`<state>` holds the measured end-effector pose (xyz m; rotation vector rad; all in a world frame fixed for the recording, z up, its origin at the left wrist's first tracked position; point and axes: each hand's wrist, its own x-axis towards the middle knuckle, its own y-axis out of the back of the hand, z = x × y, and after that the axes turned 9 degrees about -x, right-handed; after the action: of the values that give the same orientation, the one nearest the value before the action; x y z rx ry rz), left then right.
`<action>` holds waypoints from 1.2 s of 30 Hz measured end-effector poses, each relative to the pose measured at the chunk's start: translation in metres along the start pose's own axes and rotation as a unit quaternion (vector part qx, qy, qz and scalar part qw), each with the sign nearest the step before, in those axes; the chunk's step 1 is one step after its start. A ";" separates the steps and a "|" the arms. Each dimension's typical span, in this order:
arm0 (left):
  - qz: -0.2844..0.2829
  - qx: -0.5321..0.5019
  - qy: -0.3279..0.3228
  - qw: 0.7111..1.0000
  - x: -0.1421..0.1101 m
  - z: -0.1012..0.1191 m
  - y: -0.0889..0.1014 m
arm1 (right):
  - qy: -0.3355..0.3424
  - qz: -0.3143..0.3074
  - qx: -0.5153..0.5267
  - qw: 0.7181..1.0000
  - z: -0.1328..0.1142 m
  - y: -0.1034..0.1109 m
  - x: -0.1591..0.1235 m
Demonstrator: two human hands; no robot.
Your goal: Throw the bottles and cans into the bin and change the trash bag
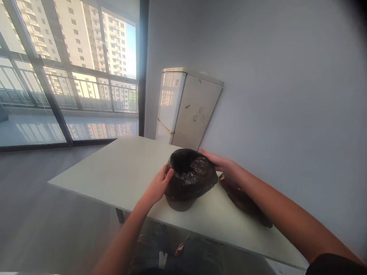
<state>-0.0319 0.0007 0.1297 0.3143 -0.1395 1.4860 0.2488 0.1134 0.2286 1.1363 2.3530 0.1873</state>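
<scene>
Leftmost, tall glass panels (54, 131) are set in a dark frame (142, 68); through them a railing (91, 89) and pale high-rise buildings (114, 46) are seen, lit by daylight. Grey flooring (34, 194), streaked and glossy, is laid below. Toward the middle, a pale, smooth-topped table (111, 168) is angled across the room, one dark leg (119, 215) visible under its near edge. On it, near its far edge, a round bin (180, 205) is stood, its mouth covered by a crinkled black bag (192, 181) folded down over the outside. The left hand (160, 185) is placed at the bag's left side, thumb toward the viewer. Behind the table, a cream refrigerator (197, 110) with gold-coloured trim is placed by a plain grey-white wall (272, 76); small dark marks are scattered on its side, too small to be identified. The right hand (222, 162) is laid against the bag's far right side. Both hands are held apart, bag and bin between them; whether plastic is pinched cannot be told. Farther right, more dark plastic (243, 202) is spread on the table, partly hidden by the right forearm. At lower right, a black sleeve (335, 264) is seen.
</scene>
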 end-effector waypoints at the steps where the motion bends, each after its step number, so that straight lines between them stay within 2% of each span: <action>1: -0.011 -0.014 0.004 1.000 -0.004 -0.004 0.000 | -0.003 -0.002 0.042 0.999 0.007 -0.001 -0.004; 3: -0.029 -0.026 0.008 0.999 -0.012 -0.013 0.002 | 0.027 0.048 0.084 0.995 0.022 -0.004 -0.016; 5: -0.040 -0.017 0.001 0.999 -0.019 -0.020 0.003 | 0.114 0.161 0.093 0.976 0.039 -0.010 -0.029; 8: -0.048 0.018 -0.032 0.998 -0.023 -0.029 0.004 | 0.288 0.324 0.073 0.898 0.075 -0.028 -0.047; 10: -0.045 0.041 -0.047 0.997 -0.022 -0.037 0.004 | 0.358 0.383 0.047 0.850 0.105 -0.045 -0.054; 12: -0.045 0.055 -0.050 0.996 -0.019 -0.048 0.004 | 0.369 0.427 0.008 0.826 0.133 -0.062 -0.054; 13: -0.049 0.055 -0.052 0.996 -0.016 -0.054 0.004 | 0.357 0.441 -0.017 0.823 0.145 -0.070 -0.051; 15: -0.062 0.050 -0.058 0.995 -0.012 -0.070 0.005 | 0.332 0.450 -0.057 0.827 0.163 -0.083 -0.042; 18: -0.061 0.041 -0.053 0.996 -0.009 -0.096 0.009 | 0.296 0.427 -0.128 0.844 0.175 -0.094 -0.028; 23: -0.064 0.021 -0.023 0.997 -0.015 -0.126 0.011 | 0.219 0.370 -0.235 0.872 0.173 -0.097 -0.024; 26: -0.069 0.006 -0.020 0.997 -0.021 -0.130 0.009 | 0.143 0.311 -0.327 0.881 0.170 -0.095 -0.030; 28: -0.081 0.013 -0.025 0.996 -0.023 -0.129 0.008 | 0.118 0.302 -0.362 0.874 0.165 -0.090 -0.036; 30: -0.091 0.029 -0.021 0.995 -0.024 -0.128 0.007 | 0.107 0.343 -0.371 0.856 0.154 -0.081 -0.047; 32: -0.099 0.043 -0.017 0.994 -0.023 -0.128 0.008 | 0.090 0.418 -0.368 0.826 0.133 -0.073 -0.062; 35: -0.115 0.051 -0.032 0.991 -0.022 -0.131 0.008 | 0.108 0.525 -0.363 0.762 0.075 -0.067 -0.083; 36: -0.120 0.051 -0.037 0.991 -0.022 -0.132 0.008 | 0.136 0.534 -0.369 0.749 0.051 -0.067 -0.086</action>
<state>-0.0551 0.0184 -0.0006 0.4537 -0.0823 1.2459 0.2721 0.0003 0.1960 1.8860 1.2221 1.5906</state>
